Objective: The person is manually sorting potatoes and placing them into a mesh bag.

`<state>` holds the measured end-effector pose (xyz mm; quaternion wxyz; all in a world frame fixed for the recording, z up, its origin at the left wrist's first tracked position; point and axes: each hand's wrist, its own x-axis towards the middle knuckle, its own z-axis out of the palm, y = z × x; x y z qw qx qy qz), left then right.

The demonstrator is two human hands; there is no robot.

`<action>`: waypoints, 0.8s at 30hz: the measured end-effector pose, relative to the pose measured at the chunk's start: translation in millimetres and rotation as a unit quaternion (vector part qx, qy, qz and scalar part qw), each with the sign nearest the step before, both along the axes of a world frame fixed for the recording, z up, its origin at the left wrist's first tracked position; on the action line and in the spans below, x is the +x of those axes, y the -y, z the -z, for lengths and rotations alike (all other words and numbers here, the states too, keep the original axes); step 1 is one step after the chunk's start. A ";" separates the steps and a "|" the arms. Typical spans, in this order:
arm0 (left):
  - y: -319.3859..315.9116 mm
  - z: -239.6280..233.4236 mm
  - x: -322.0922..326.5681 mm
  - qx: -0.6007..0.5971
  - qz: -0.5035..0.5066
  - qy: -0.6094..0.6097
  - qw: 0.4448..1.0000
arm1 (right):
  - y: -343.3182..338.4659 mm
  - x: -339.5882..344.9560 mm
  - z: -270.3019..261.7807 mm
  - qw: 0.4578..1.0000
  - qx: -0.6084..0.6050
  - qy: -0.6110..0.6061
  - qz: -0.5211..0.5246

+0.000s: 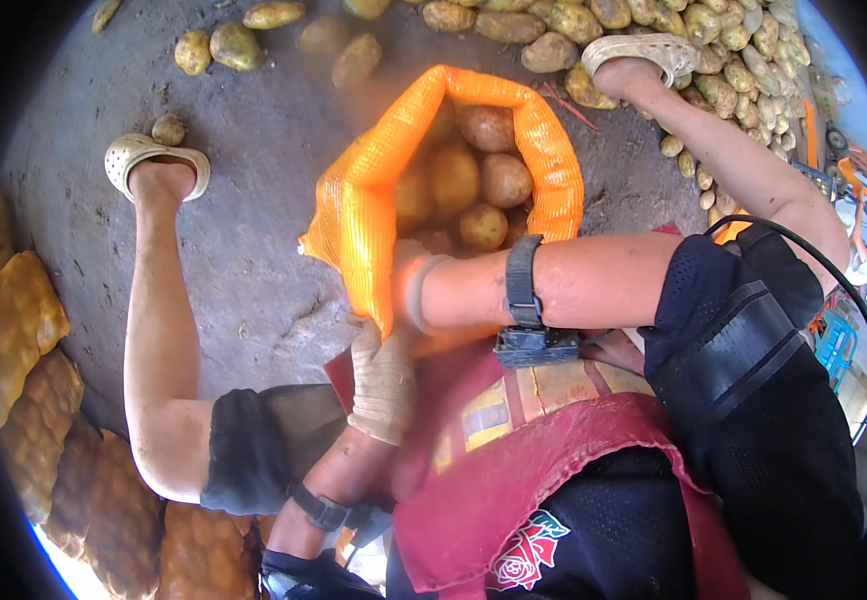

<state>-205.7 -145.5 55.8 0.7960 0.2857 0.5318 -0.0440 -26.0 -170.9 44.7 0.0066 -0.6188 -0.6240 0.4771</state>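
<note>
An orange mesh sack (368, 247) stands between my legs with its rim rolled outward and its mouth facing up. Several potatoes (507, 180) fill the visible part of it. My left hand (384, 379), in a pale knit glove, pinches the sack's near rim; the rolled mesh covers part of the fingers. Across the opening reaches my right forearm, and my right hand (406, 270) is down inside the sack against the near wall. Only its wrist and glove cuff show, so what the fingers hold is hidden.
A large heap of loose potatoes (718, 94) rises at the upper right, with a few strays (237, 46) at the top left. Filled mesh sacks (43, 420) line the lower left. A black cable (846, 277) curves past my right leg. Another person (862, 262) is at the far right.
</note>
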 end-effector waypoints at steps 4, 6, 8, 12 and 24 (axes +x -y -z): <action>-3.6 -8.0 11.2 0.017 0.009 0.015 1.000 | 15.9 8.3 -12.1 0.998 0.044 -0.013 0.052; -6.5 -13.5 15.9 0.017 0.031 0.020 0.999 | 9.1 4.3 -1.5 0.996 0.065 -0.006 0.059; -21.2 -15.3 16.4 0.093 0.151 0.025 0.984 | 13.5 3.4 -3.5 0.994 0.081 -0.013 0.067; -55.1 -29.1 80.0 0.509 0.343 -0.087 0.784 | 39.7 29.1 -23.5 0.993 0.035 -0.054 0.103; -135.4 -32.0 87.6 0.411 0.417 -0.041 0.809 | 71.6 -17.4 39.8 0.943 0.104 -0.098 0.300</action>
